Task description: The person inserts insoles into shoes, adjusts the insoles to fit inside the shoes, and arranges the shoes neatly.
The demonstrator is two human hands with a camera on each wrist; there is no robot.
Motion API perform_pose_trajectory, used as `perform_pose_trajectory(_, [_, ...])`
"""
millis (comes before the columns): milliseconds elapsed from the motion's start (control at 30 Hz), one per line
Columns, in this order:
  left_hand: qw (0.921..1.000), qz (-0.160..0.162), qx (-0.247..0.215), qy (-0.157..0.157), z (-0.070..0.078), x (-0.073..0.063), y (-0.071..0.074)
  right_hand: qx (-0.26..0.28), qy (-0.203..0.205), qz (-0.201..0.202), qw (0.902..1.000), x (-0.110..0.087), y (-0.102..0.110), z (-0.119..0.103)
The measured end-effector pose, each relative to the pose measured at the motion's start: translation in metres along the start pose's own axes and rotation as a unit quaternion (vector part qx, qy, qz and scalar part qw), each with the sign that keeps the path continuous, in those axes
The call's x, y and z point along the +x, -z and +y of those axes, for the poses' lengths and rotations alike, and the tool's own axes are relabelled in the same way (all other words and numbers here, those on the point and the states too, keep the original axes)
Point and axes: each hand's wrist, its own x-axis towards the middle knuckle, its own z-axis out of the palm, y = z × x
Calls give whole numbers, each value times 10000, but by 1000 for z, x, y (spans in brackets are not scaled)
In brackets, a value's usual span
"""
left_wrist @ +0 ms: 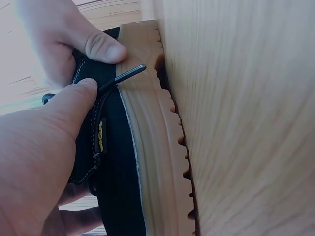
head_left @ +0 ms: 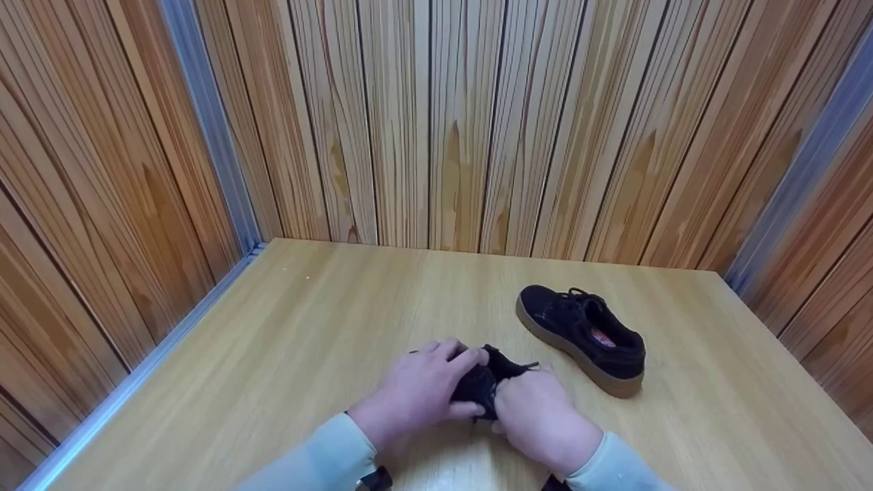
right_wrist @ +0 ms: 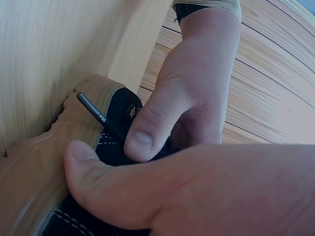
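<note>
A black lace-up shoe [head_left: 503,367] with a tan gum sole [left_wrist: 152,132] sits low between both hands on the table. My left hand [head_left: 423,392] grips its front part from the left, thumb pressed to the side and fingers over the top. From the right, my right hand [head_left: 539,416] grips the same shoe, its thumb [right_wrist: 81,162] against the side by the sole; its other fingers are mostly hidden. Near both thumbs a black lace end [left_wrist: 129,73] with a hard tip sticks out over the sole. A small tag [left_wrist: 102,136] with yellow lettering shows on the side.
The matching black shoe [head_left: 583,334], laces tied, stands on the wooden table [head_left: 327,327] behind and to the right of my hands. Wood-plank walls [head_left: 450,129] rise at the back and both sides, with metal strips [head_left: 211,129] at the corners.
</note>
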Motion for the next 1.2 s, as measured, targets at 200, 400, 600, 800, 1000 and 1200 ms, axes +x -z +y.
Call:
perform_pose_trajectory(200, [10000,24,41,14,-1,4,5,-36,-27,-7,10000,3,6,2])
perform_pose_trajectory(400, [9999,68,59,-50,0,3,5,116,-69,62,9999,1,7,4])
perform_pose_trajectory(600, [9999,127,86,-68,1,1,3,170,-124,124,9997,-1,4,2])
perform_pose_trajectory(800, [10000,34,-25,-26,2,2,2,514,-466,-211,9974,-1,7,-1])
perform_pose_trajectory(1000, [10000,-28,-45,-10,1,2,3,833,-663,-503,9930,2,9,-1])
perform_pose_trajectory(1200, [9999,-111,-59,34,2,0,1,1008,-793,-648,9896,1,7,-3])
